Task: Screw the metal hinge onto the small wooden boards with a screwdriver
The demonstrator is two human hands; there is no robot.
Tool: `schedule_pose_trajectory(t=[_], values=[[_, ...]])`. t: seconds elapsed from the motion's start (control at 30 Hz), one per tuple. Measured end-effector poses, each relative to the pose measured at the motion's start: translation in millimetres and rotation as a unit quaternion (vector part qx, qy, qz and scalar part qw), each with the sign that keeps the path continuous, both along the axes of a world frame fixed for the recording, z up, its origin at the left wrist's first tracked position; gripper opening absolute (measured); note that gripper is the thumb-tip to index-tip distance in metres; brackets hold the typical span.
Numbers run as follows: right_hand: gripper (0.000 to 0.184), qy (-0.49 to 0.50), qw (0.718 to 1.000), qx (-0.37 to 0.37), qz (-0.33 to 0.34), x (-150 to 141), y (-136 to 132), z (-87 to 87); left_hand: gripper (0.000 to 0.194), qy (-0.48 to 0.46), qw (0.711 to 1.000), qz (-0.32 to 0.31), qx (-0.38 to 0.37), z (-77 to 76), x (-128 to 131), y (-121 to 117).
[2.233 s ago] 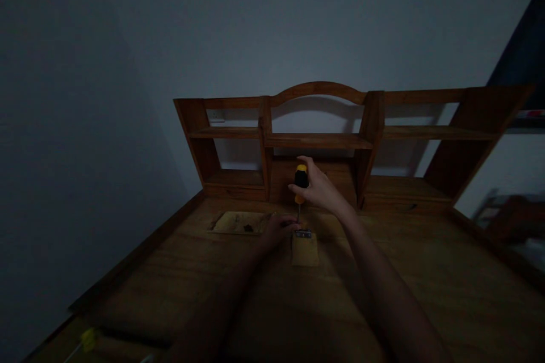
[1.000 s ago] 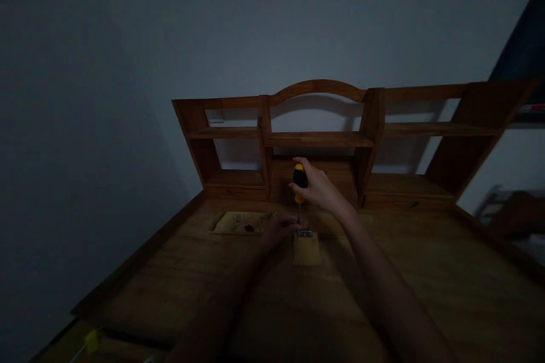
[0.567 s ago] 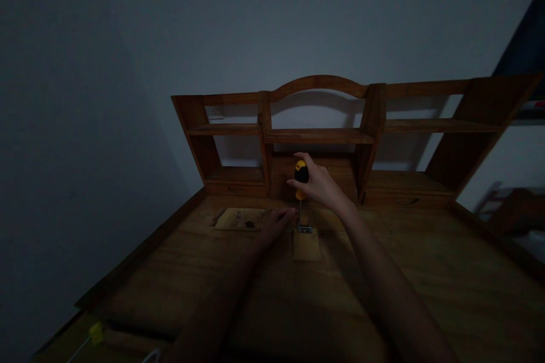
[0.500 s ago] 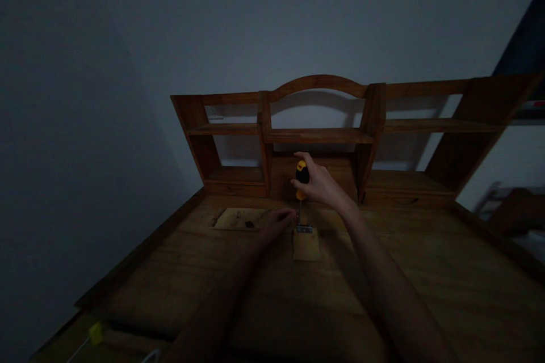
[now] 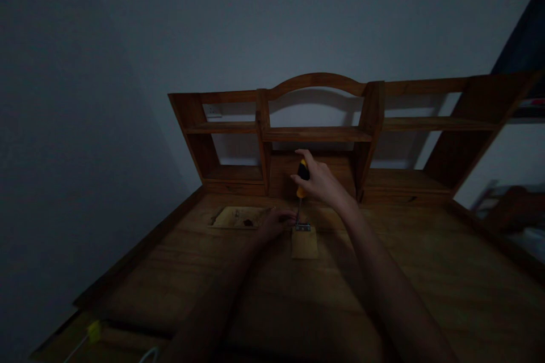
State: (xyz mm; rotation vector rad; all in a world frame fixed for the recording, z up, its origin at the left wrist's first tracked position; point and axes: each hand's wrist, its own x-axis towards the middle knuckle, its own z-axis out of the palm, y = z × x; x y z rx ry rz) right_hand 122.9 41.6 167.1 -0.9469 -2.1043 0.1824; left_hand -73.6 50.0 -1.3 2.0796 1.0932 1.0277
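Note:
My right hand (image 5: 320, 182) is closed around the yellow and black handle of a screwdriver (image 5: 302, 171). The screwdriver leans slightly, its shaft pointing down at a small metal hinge (image 5: 302, 227). That hinge lies along the back edge of a light, squarish wooden piece (image 5: 305, 247) on the desk. Beside the screwdriver's tip, on its left, my left hand (image 5: 272, 223) has its fingers pinched close to the hinge. Whatever sits between those fingertips is too small and dark to make out.
The wooden desk top (image 5: 179, 272) carries a pale, stained cutout strip (image 5: 230, 217) left of my hands. Behind stands a wooden shelf unit (image 5: 317, 135) against the wall. A yellow object with a cord (image 5: 94, 330) is at the lower left.
The screwdriver's handle has tipped a little to the right, so its shaft slants more. My left fingers have shifted slightly at the tip. The whole view has moved a little.

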Motion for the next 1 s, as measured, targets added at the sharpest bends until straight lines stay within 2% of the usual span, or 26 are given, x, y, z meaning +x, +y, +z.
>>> schedule_pose_trajectory(t=[0.3, 0.47, 0.63, 0.8, 0.93, 1.0], values=[[0.070, -0.002, 1.000, 0.016, 0.006, -3.1, 0.4, -1.8, 0.016, -0.005, 1.000, 0.000, -0.018, 13.6, 5.4, -9.8], [0.065, -0.010, 1.000, 0.028, 0.005, -5.1, 3.6, -4.5, 0.018, -0.026, 0.999, 0.005, -0.018, 10.0, 5.9, -7.9], [0.061, -0.008, 1.000, 0.027, -0.002, -4.6, -2.7, 0.1, 0.019, -0.030, 0.999, 0.001, -0.021, 7.1, 4.7, -5.8], [0.054, -0.033, 0.999, 0.012, -0.021, -3.2, -7.2, 3.6, 0.020, -0.011, 1.000, -0.011, -0.020, 10.7, 5.3, -7.5], [0.057, 0.001, 1.000, 0.014, -0.026, -3.4, -4.8, 3.0, 0.017, -0.010, 1.000, -0.001, -0.020, 14.5, 6.9, -10.0], [0.050, 0.011, 1.000, 0.020, -0.019, -3.9, -3.4, 3.0, 0.016, -0.010, 1.000, 0.001, -0.020, 15.4, 7.1, -10.4]])
